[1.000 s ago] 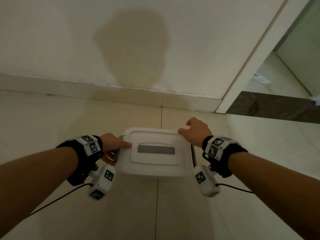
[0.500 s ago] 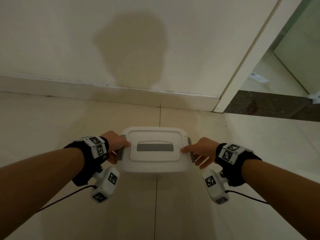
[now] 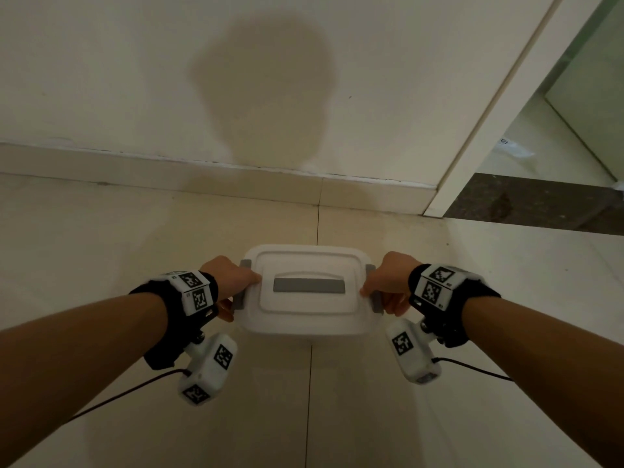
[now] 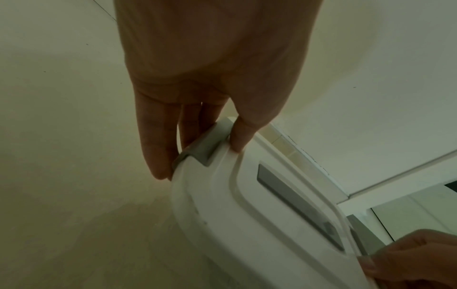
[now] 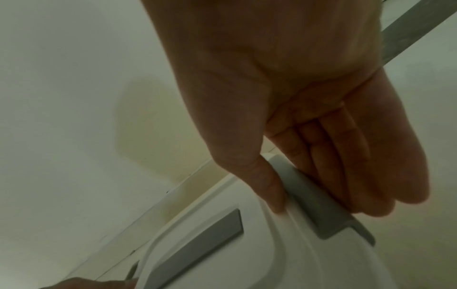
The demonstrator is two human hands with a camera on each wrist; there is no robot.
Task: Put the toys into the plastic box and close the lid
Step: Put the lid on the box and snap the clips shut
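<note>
A white plastic box [image 3: 305, 324] stands on the floor with its white lid [image 3: 309, 307] lying on top; a grey handle [image 3: 309, 286] sits flat in the lid. No toys show. My left hand [image 3: 243, 288] pinches the grey left latch [image 4: 201, 153], thumb [image 4: 238, 136] on the lid's rim and fingers [image 4: 158, 148] against the latch's outer face. My right hand [image 3: 377, 298] pinches the grey right latch [image 5: 319, 211] the same way, thumb [image 5: 269, 187] on the lid, fingers [image 5: 346, 176] outside.
The box sits on pale floor tiles [image 3: 135, 248] about a tile's depth from the wall and its skirting [image 3: 236, 184]. A white door frame [image 3: 486, 123] and a dark threshold strip [image 3: 540, 204] lie at the right. Camera cables trail from both wrists.
My right hand has come off the lid's far right corner and down onto the right latch, closing round it. My left hand has stayed at the left latch.
</note>
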